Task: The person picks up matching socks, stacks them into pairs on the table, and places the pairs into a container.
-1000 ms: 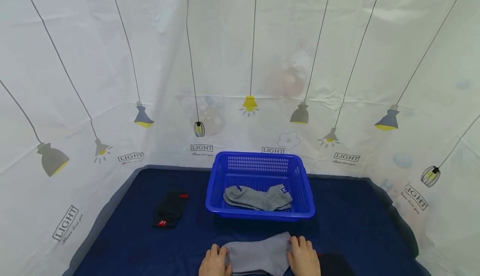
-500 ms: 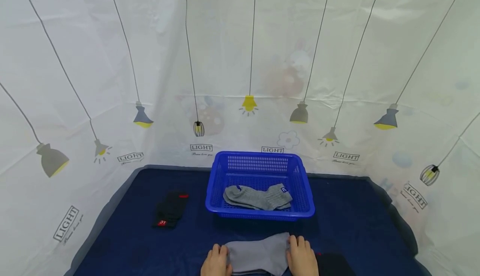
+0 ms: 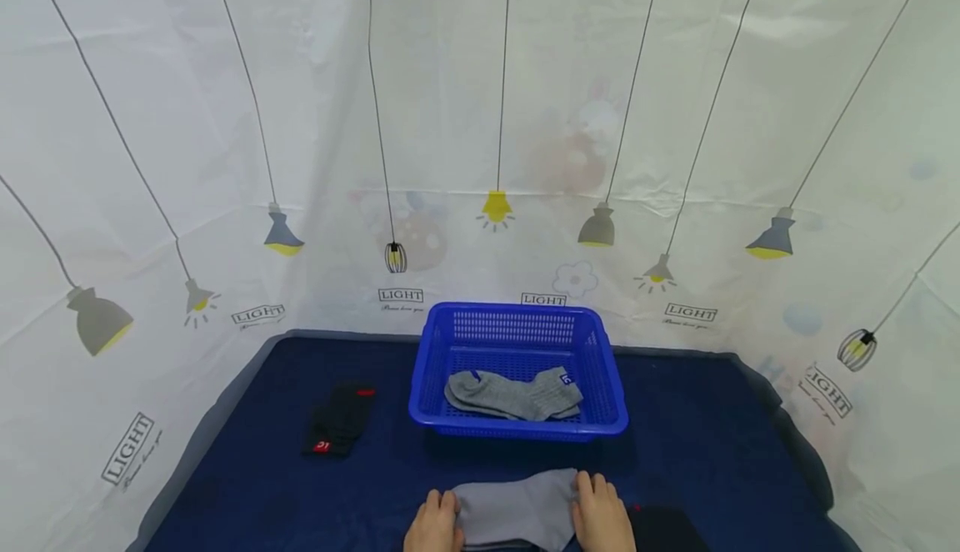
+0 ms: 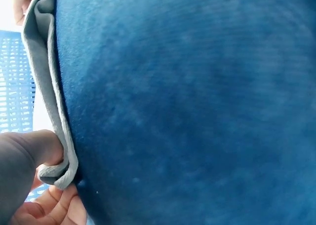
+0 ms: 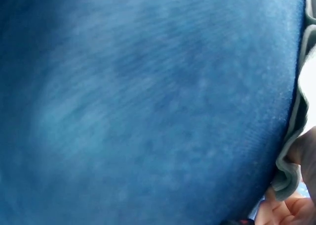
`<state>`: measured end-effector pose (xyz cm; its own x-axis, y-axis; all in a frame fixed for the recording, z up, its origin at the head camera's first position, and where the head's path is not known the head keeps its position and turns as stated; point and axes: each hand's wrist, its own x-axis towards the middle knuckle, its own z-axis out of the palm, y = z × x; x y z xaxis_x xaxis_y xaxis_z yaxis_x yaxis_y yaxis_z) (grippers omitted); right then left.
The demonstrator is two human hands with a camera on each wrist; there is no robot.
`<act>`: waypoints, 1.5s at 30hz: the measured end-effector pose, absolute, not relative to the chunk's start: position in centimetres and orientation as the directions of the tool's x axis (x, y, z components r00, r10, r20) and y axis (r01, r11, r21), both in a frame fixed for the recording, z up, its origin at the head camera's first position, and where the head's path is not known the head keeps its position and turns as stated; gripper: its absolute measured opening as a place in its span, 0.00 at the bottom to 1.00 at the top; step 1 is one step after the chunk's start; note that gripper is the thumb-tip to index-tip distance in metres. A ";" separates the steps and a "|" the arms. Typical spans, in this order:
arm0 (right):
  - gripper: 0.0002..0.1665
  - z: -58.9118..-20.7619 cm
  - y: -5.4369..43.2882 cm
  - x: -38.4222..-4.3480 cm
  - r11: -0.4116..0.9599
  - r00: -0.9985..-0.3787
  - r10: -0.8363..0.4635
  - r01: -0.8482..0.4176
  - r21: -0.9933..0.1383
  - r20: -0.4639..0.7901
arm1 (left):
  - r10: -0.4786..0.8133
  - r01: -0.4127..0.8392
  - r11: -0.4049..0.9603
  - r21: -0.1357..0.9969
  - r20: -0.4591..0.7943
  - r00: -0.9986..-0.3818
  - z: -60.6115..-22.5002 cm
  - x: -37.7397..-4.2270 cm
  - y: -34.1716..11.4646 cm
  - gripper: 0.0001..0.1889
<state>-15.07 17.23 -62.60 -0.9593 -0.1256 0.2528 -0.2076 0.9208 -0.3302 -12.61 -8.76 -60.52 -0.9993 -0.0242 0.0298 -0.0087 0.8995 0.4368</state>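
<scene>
Smooth light-grey socks (image 3: 516,509) lie flat and stacked at the front of the blue cloth, spread sideways between both hands. At their left end my left hand (image 3: 435,523) pinches the fabric; the left wrist view shows the thumb (image 4: 47,147) over the folded edge and the fingers under it. My right hand (image 3: 602,514) pinches the other end, its thumb and fingers at the wavy edge in the right wrist view. Behind them, ribbed grey socks (image 3: 513,393) with a blue label rest in a blue plastic basket (image 3: 517,429).
Black socks (image 3: 341,420) with red labels lie left of the basket. Another black item (image 3: 666,529) with a bit of red is beside my right hand. A dark blue cloth (image 3: 720,427) covers the table, and a white lamp-print curtain (image 3: 465,118) encloses its back and sides.
My left hand has shifted slightly right and my right hand slightly left, both keeping their pinch on the smooth grey socks. The basket and the other socks stay put.
</scene>
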 end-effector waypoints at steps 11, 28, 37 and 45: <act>0.18 -62.4 17.7 -15.1 0.905 -0.956 -0.121 -0.217 -0.367 0.267 | 0.031 0.026 0.852 0.524 -0.001 -1.000 -60.0 -13.4 -9.5 0.14; 0.15 -60.4 17.8 -13.9 0.903 -0.973 -0.055 -0.144 -0.404 0.226 | 0.046 0.127 0.836 0.533 0.162 -0.986 -59.1 -12.6 -9.8 0.14; 0.17 -59.8 17.8 -13.1 0.909 -0.932 -0.036 -0.181 -0.376 0.360 | 0.057 0.181 0.819 0.545 0.236 -0.970 -58.1 -12.2 -10.1 0.14; 0.19 -58.6 17.9 -13.1 0.906 -0.894 -0.038 -0.220 -0.362 0.447 | 0.070 0.229 0.815 0.533 0.301 -0.951 -57.3 -12.2 -10.1 0.16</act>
